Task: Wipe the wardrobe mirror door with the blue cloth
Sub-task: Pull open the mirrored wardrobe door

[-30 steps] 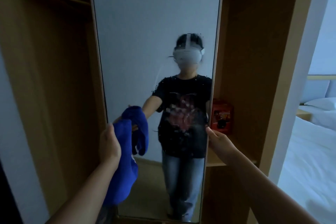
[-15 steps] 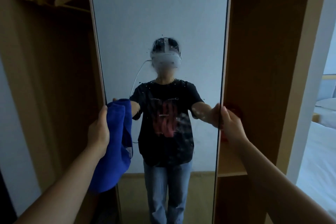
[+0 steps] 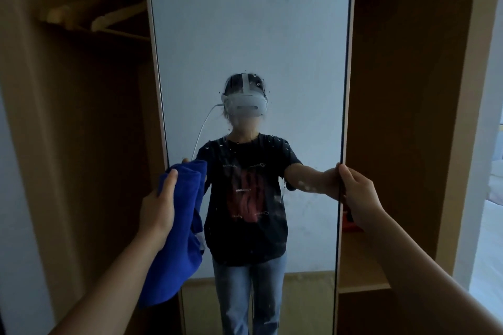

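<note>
Now we have the left hand (image 3: 158,204) clutching the bunched blue cloth (image 3: 177,228) up against the left edge of the mirror door (image 3: 253,35), ready, we judge, for a first pass over the white specks scattered across the glass, while the right hand (image 3: 359,198) curls round the door's right edge to stop it swinging; its fingertips vanish behind the frame, an orange object (image 3: 351,223) peeks from behind that hand, and the wooden hangers (image 3: 89,13) are dim

Dim, soft wide-angle view; daylight from the right.
</note>
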`<state>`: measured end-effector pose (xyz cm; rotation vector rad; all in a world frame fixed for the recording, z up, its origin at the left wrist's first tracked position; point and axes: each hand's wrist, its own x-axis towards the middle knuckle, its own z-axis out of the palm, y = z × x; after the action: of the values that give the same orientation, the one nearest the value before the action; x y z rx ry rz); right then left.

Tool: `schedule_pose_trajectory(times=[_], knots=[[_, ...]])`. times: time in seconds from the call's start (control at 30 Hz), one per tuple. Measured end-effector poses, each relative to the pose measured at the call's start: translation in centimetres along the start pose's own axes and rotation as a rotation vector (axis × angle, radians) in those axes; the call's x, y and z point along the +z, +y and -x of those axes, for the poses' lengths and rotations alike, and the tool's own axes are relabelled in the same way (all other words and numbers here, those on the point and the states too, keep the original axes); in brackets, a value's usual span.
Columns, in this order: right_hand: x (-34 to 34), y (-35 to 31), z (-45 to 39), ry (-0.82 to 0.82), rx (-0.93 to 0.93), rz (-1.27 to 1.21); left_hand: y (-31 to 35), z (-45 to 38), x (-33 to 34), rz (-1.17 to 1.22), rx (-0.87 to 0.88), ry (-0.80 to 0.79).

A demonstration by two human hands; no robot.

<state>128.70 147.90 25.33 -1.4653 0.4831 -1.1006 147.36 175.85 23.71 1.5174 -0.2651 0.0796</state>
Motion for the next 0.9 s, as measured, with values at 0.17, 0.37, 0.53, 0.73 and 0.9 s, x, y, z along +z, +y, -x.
schedule_pose_trajectory(times=[0.17, 0.37, 0.53, 0.73, 0.9], knots=[[0.8, 0.3, -1.0, 0.018, 0.02, -0.007, -0.2, -1.0, 0.7, 0.024, -0.003, -0.011], [1.9, 0.8, -2.6, 0.015, 0.05, 0.015, -0.5, -2.7, 1.7, 0.023, 0.003, -0.014], [2.6, 1.8, -4.3, 0.021, 0.019, 0.029, -0.5, -4.1, 2.8, 0.022, -0.009, 0.02], [3.4, 2.4, -5.7, 0.006, 0.019, 0.055, -0.6, -5.3, 3.8, 0.027, 0.007, 0.051], [2.8, 2.9, -6.1, -0.048, 0.043, 0.072, -1.3, -6.0, 4.1, 0.005, 0.008, 0.074]])
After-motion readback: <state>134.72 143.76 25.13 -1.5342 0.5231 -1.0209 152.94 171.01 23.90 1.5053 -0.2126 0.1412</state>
